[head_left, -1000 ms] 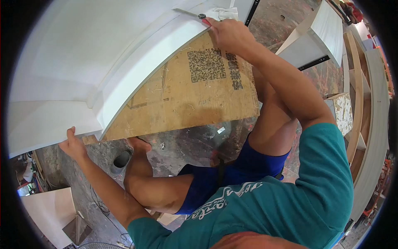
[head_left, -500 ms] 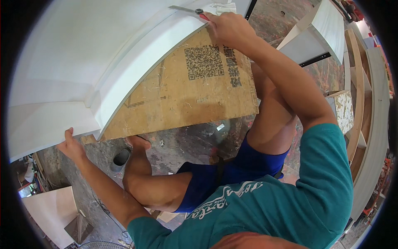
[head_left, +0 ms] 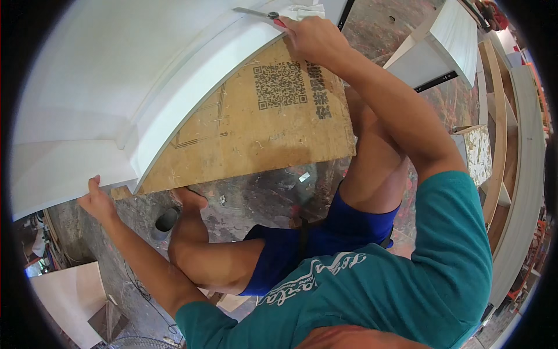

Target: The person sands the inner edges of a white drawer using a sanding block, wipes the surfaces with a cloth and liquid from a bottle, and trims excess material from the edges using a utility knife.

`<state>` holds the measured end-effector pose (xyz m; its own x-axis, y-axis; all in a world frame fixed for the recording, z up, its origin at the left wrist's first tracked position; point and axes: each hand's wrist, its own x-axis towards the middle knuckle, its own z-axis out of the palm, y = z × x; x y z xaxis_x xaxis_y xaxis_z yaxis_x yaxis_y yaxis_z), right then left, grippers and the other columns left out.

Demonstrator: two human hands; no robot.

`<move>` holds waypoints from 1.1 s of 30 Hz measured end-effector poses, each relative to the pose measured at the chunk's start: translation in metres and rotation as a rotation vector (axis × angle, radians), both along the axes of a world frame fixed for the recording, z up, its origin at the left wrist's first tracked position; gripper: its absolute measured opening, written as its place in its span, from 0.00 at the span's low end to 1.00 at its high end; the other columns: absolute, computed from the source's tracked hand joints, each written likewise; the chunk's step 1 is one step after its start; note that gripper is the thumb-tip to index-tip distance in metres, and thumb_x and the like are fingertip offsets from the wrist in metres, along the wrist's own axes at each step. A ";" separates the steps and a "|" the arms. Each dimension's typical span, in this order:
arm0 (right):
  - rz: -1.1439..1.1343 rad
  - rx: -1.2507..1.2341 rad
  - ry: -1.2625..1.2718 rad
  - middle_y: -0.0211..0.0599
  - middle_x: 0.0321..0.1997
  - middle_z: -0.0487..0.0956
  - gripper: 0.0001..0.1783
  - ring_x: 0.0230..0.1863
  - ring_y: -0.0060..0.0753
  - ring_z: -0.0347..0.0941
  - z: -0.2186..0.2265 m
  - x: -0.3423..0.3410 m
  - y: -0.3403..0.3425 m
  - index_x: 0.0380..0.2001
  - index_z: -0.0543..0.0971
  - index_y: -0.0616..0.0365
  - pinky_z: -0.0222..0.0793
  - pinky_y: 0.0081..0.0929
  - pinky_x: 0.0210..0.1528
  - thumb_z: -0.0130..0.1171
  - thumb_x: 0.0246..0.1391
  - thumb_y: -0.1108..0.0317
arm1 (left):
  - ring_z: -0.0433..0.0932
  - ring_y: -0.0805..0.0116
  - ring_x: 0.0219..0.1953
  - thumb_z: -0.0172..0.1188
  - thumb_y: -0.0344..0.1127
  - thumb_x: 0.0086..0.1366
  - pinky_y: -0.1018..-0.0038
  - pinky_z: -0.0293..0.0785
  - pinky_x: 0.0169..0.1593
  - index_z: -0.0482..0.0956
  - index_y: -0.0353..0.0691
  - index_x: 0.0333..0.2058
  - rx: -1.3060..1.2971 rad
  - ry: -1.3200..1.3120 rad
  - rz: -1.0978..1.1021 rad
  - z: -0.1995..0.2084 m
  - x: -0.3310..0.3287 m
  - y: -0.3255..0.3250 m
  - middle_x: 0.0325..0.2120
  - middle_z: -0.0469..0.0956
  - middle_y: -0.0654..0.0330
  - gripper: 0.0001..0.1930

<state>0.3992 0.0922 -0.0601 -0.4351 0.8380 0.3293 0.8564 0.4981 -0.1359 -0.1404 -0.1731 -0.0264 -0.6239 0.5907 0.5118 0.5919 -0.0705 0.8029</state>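
Observation:
A large white cabinet piece (head_left: 75,81) with a raised white edge panel (head_left: 192,87) fills the upper left. My left hand (head_left: 97,200) grips the near edge of its left end panel (head_left: 58,171), thumb on top and the other fingers hidden beneath. At the far end of the edge panel, my right hand (head_left: 317,39) is closed round the red handle of a knife (head_left: 253,12). The knife's long, thin blade points left over the white surface. Below lies a brown cardboard sheet (head_left: 261,131) with black print, under the panel's edge.
A crumpled white cloth or paper (head_left: 305,11) lies beside my right hand. A white drawer box (head_left: 433,43) with a black rail stands at the upper right, near a wooden frame (head_left: 500,139). A grey cup (head_left: 167,221) stands by my foot; a pale board (head_left: 70,296) lies lower left.
The whole view has shifted slightly, with everything a little further left and up. My right hand and the knife stay at about the same spot on the panel; my left hand keeps its grip.

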 end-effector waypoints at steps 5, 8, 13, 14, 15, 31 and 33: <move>0.033 -0.030 -0.032 0.51 0.35 0.85 0.22 0.38 0.57 0.83 0.008 0.008 0.006 0.54 0.79 0.52 0.79 0.51 0.40 0.61 0.56 0.62 | 0.77 0.65 0.41 0.58 0.20 0.58 0.69 0.73 0.51 0.79 0.21 0.38 0.017 0.046 -0.030 0.003 0.008 0.004 0.39 0.81 0.55 0.09; 0.001 0.031 0.053 0.52 0.32 0.84 0.20 0.34 0.60 0.81 0.001 0.000 0.004 0.58 0.81 0.45 0.76 0.52 0.39 0.49 0.68 0.58 | 0.77 0.66 0.41 0.58 0.20 0.59 0.70 0.73 0.50 0.79 0.21 0.38 0.029 -0.023 -0.024 0.003 0.005 0.001 0.39 0.80 0.55 0.09; 0.006 0.033 0.038 0.52 0.32 0.84 0.20 0.34 0.59 0.81 0.005 0.010 0.008 0.59 0.80 0.45 0.77 0.52 0.38 0.50 0.68 0.59 | 0.77 0.66 0.42 0.57 0.19 0.59 0.71 0.73 0.50 0.78 0.21 0.39 0.035 -0.012 -0.025 -0.002 0.003 0.003 0.39 0.80 0.55 0.10; -0.011 0.009 0.031 0.52 0.32 0.84 0.20 0.34 0.59 0.81 0.004 0.010 0.013 0.59 0.80 0.44 0.77 0.52 0.38 0.51 0.68 0.59 | 0.77 0.65 0.42 0.57 0.19 0.59 0.71 0.73 0.51 0.78 0.22 0.40 0.019 -0.010 -0.022 0.002 0.001 0.001 0.39 0.80 0.55 0.10; -0.010 0.009 0.038 0.52 0.32 0.84 0.20 0.34 0.59 0.81 0.001 0.011 0.014 0.59 0.80 0.44 0.77 0.52 0.38 0.51 0.68 0.59 | 0.77 0.65 0.42 0.57 0.19 0.59 0.71 0.73 0.51 0.78 0.22 0.40 0.019 -0.004 -0.021 0.005 0.001 -0.002 0.39 0.80 0.55 0.10; -0.138 -0.068 -0.047 0.54 0.38 0.85 0.21 0.40 0.56 0.83 0.034 0.013 -0.001 0.58 0.77 0.54 0.79 0.50 0.44 0.52 0.65 0.62 | 0.79 0.65 0.43 0.57 0.22 0.62 0.70 0.74 0.51 0.79 0.20 0.42 -0.009 -0.001 0.004 -0.007 -0.019 -0.008 0.42 0.81 0.52 0.11; -0.174 -0.165 -0.067 0.55 0.40 0.85 0.18 0.44 0.52 0.84 0.041 0.012 -0.006 0.53 0.79 0.60 0.79 0.47 0.46 0.52 0.65 0.62 | 0.78 0.65 0.43 0.58 0.20 0.60 0.70 0.74 0.52 0.80 0.20 0.40 0.039 -0.063 -0.021 -0.020 -0.014 -0.002 0.41 0.82 0.52 0.10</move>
<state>0.4107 0.0865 -0.0189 -0.2960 0.9421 0.1575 0.9371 0.3184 -0.1433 -0.1543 -0.1755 -0.0464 -0.6432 0.5844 0.4947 0.5384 -0.1143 0.8349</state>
